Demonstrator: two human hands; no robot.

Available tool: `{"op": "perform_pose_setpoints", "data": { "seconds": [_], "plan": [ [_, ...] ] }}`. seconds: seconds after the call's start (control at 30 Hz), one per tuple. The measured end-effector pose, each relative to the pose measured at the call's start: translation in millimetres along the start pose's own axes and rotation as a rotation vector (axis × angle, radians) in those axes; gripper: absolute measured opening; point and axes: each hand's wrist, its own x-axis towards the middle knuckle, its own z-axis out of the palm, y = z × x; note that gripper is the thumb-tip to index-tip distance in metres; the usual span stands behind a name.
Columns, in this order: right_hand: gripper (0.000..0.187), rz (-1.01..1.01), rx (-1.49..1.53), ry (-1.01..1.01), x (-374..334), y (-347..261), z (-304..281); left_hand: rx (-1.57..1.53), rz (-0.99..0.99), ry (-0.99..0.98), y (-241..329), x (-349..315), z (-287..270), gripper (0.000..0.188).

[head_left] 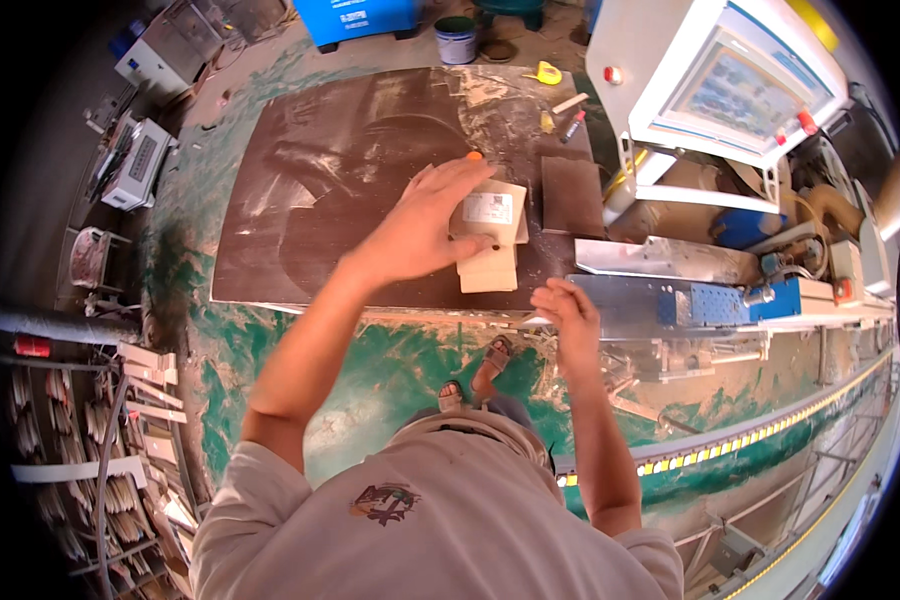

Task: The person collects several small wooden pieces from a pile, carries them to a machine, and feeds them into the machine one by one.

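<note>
A small stack of flat tan board pieces (488,270) lies near the front edge of the brown tabletop (340,180). The upper piece carries a white printed label (487,208), and a dark round hole shows close to my thumb. Over the left side of the stack lies my left hand (425,220), its fingers stretched toward the far edge and its thumb apart, resting on the pieces. My right hand (570,308) is held just right of the stack, by the table's front edge, with fingers curled together. Whatever may be inside those fingers is hidden.
A brown board (572,196) lies right of the stack. Beyond it are a yellow tape measure (548,73) and a marker (573,127). A machine with a screen (750,85) and a metal beam (670,262) stand at the right. A shelf of boards (90,470) is at the left.
</note>
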Motion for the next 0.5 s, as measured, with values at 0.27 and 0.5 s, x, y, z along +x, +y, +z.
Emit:
{"op": "perform_pose_setpoints", "data": {
  "seconds": [0.27, 0.5],
  "plan": [
    [0.025, 0.04, 0.0, 0.074, -119.6, 37.5, -64.6, 0.108, 0.089, -0.002, 54.8, 2.9, 26.5, 0.084],
    [0.029, 0.125, 0.102, 0.174, -118.7, 57.0, -151.4, 0.092, 0.054, -0.125, 106.9, -8.0, 236.2, 0.08]
  ]
}}
